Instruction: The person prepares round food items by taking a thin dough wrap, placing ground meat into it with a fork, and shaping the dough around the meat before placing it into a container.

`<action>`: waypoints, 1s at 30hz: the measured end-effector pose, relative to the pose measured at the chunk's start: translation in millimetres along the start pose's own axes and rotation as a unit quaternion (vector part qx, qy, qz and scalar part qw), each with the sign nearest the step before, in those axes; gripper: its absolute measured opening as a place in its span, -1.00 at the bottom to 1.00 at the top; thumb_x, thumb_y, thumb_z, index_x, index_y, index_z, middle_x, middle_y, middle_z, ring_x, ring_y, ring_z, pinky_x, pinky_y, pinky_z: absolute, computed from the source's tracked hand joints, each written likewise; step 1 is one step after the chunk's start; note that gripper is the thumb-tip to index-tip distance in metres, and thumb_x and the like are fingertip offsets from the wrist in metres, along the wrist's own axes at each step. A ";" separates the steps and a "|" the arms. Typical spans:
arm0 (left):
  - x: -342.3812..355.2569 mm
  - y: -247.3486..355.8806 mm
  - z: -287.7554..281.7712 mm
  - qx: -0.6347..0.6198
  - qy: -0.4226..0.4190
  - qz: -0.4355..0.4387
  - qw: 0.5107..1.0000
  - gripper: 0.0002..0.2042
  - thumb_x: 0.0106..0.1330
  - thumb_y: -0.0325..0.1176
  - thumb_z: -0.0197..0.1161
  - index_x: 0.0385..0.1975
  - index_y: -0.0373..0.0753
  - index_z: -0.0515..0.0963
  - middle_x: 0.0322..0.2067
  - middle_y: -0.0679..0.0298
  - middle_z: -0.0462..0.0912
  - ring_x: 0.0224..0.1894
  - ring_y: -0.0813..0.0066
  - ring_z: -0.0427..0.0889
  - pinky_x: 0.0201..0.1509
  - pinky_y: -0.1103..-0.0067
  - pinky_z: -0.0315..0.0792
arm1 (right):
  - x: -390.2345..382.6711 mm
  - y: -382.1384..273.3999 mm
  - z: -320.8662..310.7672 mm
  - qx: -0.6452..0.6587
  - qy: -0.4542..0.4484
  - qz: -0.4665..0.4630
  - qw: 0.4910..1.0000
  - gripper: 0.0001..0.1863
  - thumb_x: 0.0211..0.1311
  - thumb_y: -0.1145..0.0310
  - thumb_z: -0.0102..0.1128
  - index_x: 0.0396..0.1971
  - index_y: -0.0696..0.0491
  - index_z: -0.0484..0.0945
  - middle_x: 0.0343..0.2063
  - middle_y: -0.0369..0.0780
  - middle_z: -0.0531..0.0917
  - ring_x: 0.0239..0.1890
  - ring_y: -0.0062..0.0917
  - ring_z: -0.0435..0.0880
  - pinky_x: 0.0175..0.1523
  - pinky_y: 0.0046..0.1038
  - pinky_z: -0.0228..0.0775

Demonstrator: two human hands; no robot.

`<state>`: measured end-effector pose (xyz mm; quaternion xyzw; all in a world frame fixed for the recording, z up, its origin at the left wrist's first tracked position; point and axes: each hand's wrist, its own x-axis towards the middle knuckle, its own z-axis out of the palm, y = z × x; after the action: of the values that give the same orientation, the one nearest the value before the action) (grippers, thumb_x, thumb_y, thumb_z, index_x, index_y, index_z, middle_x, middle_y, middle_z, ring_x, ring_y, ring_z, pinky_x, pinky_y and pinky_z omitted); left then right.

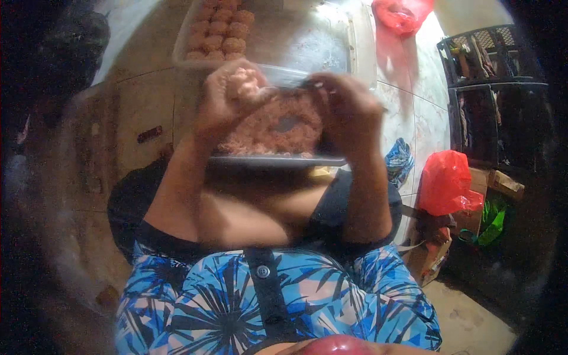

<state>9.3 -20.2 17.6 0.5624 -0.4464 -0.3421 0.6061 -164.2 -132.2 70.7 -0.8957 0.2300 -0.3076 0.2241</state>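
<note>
Both hands are raised over a dark-rimmed tray [278,160] resting in front of my lap. In it lies a loose, pinkish-brown crumbly or shredded mass [254,133], with a small grey patch of the bottom showing through. My left hand [228,94] is above the tray's far left side, fingers curled in; a pale lumpy patch shows at the fingers, and what they hold I cannot make out. At the far right side my right hand [349,103] is blurred by motion, its fingers bent down near the mass. Whether it grips anything is hidden.
Beyond is a larger tray [364,47] with rows of round orange-brown balls [219,29] at its left. Red plastic bags [447,183] sit at the right and far right. A black rack [503,83], a blue patterned bag [399,160] and a green bag [492,222] stand rightward.
</note>
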 end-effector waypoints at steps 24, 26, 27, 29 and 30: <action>-1.4 -13.8 6.4 0.120 0.016 0.065 0.991 -0.77 0.08 -0.36 0.37 -0.40 -0.26 0.44 -0.49 0.42 0.52 -0.42 0.75 0.46 -0.38 0.71 0.41 | -7.7 14.2 24.2 0.182 -0.060 -0.028 0.981 -0.87 0.02 0.46 0.27 -0.37 0.06 0.62 -0.48 -0.15 0.62 -0.43 -0.40 0.63 -0.34 -0.46 0.44; 1.8 -10.5 11.0 0.072 0.079 0.035 0.994 -0.54 -0.02 -0.47 0.40 -0.08 -0.26 0.39 -0.44 0.32 0.51 -0.40 0.54 0.50 -0.34 0.56 0.44 | -4.8 13.8 17.9 0.189 -0.062 -0.027 0.980 -0.86 0.03 0.45 0.27 -0.35 0.05 0.62 -0.49 -0.16 0.62 -0.44 -0.46 0.63 -0.35 -0.49 0.44; 0.5 -8.6 12.5 0.074 0.081 0.035 0.993 -0.54 -0.02 -0.47 0.40 -0.08 -0.26 0.39 -0.44 0.32 0.51 -0.40 0.54 0.50 -0.34 0.56 0.44 | -4.1 12.7 13.2 0.173 -0.047 0.037 0.983 -0.87 0.07 0.45 0.26 -0.35 0.08 0.62 -0.49 -0.20 0.64 -0.44 -0.55 0.62 -0.34 -0.53 0.43; -1.7 -7.3 15.1 -0.036 0.055 0.000 0.998 -0.16 -0.02 -0.52 0.38 0.28 -0.17 0.00 -0.32 0.26 0.51 -0.37 0.51 0.52 -0.27 0.58 0.47 | -5.7 19.3 11.2 0.155 -0.031 0.098 0.983 -0.88 0.10 0.45 0.25 -0.34 0.10 0.62 -0.49 -0.23 0.65 -0.44 -0.63 0.60 -0.34 -0.57 0.43; 2.6 -19.6 8.6 0.126 0.045 0.081 0.988 0.02 0.00 -0.58 0.34 0.34 -0.12 -0.33 -0.22 0.22 0.51 -0.34 0.46 0.52 -0.16 0.58 0.46 | -12.0 28.9 17.0 0.255 -0.043 0.152 0.954 -0.88 0.12 0.44 0.23 -0.34 0.13 0.62 -0.48 -0.26 0.65 -0.42 -0.69 0.57 -0.31 -0.61 0.42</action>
<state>4.0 -28.5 -1.6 0.6111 -0.5019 -0.2074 0.5758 -169.5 -144.2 37.5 -0.7758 0.2673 -0.2793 0.4986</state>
